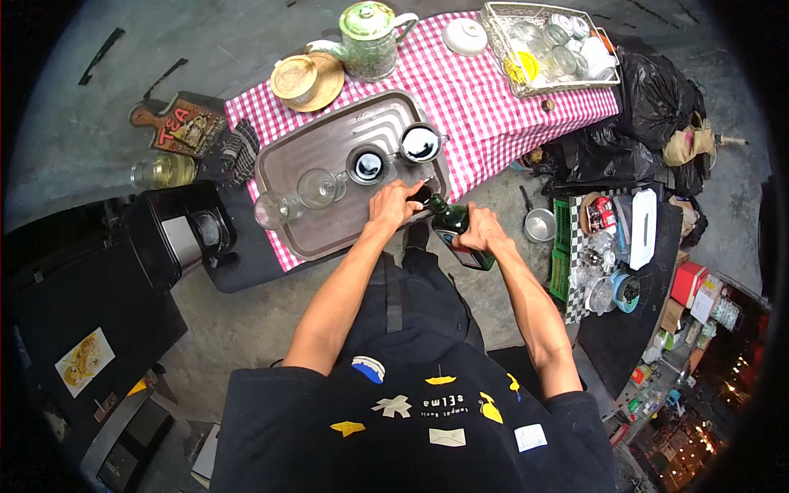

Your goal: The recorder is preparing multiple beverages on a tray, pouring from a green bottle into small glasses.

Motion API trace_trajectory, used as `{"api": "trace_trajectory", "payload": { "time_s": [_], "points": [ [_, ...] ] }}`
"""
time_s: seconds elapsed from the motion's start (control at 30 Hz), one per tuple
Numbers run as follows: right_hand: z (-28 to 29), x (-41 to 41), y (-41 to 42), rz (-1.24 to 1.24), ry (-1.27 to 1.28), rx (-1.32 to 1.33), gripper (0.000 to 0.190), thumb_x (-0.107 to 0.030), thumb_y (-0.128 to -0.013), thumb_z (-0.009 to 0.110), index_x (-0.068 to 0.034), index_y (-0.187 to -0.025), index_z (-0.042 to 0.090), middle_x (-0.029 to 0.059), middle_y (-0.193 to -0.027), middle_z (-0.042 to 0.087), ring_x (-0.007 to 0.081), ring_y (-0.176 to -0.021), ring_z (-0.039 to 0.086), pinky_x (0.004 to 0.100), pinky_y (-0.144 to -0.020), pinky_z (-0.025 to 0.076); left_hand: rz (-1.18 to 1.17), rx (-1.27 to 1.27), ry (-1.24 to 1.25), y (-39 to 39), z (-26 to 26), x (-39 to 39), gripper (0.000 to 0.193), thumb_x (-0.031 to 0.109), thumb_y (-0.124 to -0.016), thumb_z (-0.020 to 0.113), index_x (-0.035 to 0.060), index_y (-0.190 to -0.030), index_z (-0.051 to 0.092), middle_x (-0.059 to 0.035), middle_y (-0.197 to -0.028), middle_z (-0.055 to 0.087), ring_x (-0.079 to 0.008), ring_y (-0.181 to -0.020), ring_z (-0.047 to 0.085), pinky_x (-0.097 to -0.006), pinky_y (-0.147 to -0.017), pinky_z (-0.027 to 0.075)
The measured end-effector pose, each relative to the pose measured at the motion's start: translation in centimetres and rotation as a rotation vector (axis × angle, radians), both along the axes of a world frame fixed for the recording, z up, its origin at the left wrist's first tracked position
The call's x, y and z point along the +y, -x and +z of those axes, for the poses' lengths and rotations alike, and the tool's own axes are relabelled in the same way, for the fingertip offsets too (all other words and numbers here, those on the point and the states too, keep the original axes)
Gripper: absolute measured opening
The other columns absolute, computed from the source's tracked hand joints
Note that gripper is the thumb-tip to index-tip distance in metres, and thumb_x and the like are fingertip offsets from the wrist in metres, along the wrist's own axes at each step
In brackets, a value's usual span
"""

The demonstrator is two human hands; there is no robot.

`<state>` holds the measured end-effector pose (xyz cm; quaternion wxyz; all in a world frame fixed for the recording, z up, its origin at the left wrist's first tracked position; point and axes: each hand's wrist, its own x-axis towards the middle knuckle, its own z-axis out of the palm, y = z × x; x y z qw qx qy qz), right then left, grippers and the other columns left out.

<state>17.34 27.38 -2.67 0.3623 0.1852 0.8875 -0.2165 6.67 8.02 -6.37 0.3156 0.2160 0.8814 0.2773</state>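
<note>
My left hand point(389, 204) has its fingers around a glass mug point(423, 193) with dark contents, partly hidden by the hand, at the right front corner of a brown serving tray point(333, 222). In my right hand point(485, 230) is a green glass bottle point(453, 220), tilted so that its neck meets the rim of that mug. Whether liquid is flowing cannot be made out. Two glass mugs of dark liquid, one point(368, 165) nearer and one point(420, 143) farther back, stand on the tray. Two clear glass mugs point(317, 188) point(272, 210) stand towards its left end.
Behind the tray are a green enamel teapot point(370, 46) and a lidded wooden container point(294, 78) on a checkered cloth point(456, 86). A wire basket point(518, 83) holds glassware. A black appliance point(175, 234) stands left. Right are black plastic bags point(656, 92) and a saucepan point(540, 224).
</note>
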Motion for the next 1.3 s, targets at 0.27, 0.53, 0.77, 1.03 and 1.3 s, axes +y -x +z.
{"api": "trace_trajectory", "payload": {
  "time_s": [0.27,0.53,0.77,1.03,1.3],
  "points": [
    [-4.3,3.0,-8.3,-0.445,0.229,0.29,0.064,-0.026,-0.056,0.082,0.001,-0.107,0.053,0.0217,-0.095,0.068,0.0355,-0.095,0.066,0.0406,-0.083,0.051,-0.025,0.097,-0.118,-1.3,-0.4,0.0,0.07,0.028,-0.069,0.08,0.0198,-0.134,0.054,-0.007,-0.121,0.057,-0.029,-0.114,0.054,-0.039,-0.095,0.046],
    [-5.1,4.3,-16.1,-0.662,0.224,0.461,0.062,-0.023,-0.056,0.084,-0.001,-0.107,0.056,0.0173,-0.098,0.069,0.0283,-0.095,0.068,0.0375,-0.084,0.052,0.085,0.36,-0.147,-2.5,-1.8,1.7,0.058,0.013,-0.058,0.082,0.0045,-0.114,0.066,-0.0126,-0.106,0.066,-0.0296,-0.097,0.064,-0.0357,-0.085,0.051],
    [-2.5,7.0,-17.5,-0.599,0.198,0.555,0.06,-0.023,-0.058,0.085,0.0,-0.105,0.056,0.0169,-0.096,0.07,0.0272,-0.092,0.069,0.0369,-0.083,0.053,0.223,0.271,-0.128,-3.3,0.0,0.9,0.055,0.016,-0.059,0.081,0.0019,-0.111,0.067,-0.0153,-0.102,0.066,-0.032,-0.097,0.063,-0.0371,-0.087,0.049],
    [2.0,10.4,-6.7,-0.406,0.18,0.848,0.066,-0.022,-0.056,0.087,-0.001,-0.108,0.054,0.0161,-0.094,0.07,0.0246,-0.089,0.069,0.0348,-0.08,0.054,0.396,0.437,-0.17,-4.7,5.2,-3.2,0.053,0.017,-0.059,0.081,0.0042,-0.109,0.068,-0.0103,-0.095,0.067,-0.0285,-0.091,0.065,-0.0362,-0.081,0.05],
    [7.1,11.1,9.2,-0.183,0.29,1.052,0.065,-0.017,-0.058,0.086,0.0,-0.112,0.053,0.0142,-0.098,0.068,0.0212,-0.091,0.067,0.0346,-0.083,0.052,0.512,0.506,-0.21,-4.4,10.1,-7.2,0.054,0.017,-0.058,0.084,0.0032,-0.108,0.069,-0.0091,-0.086,0.064,-0.0204,-0.075,0.062,-0.0311,-0.07,0.05]
  ]
}}
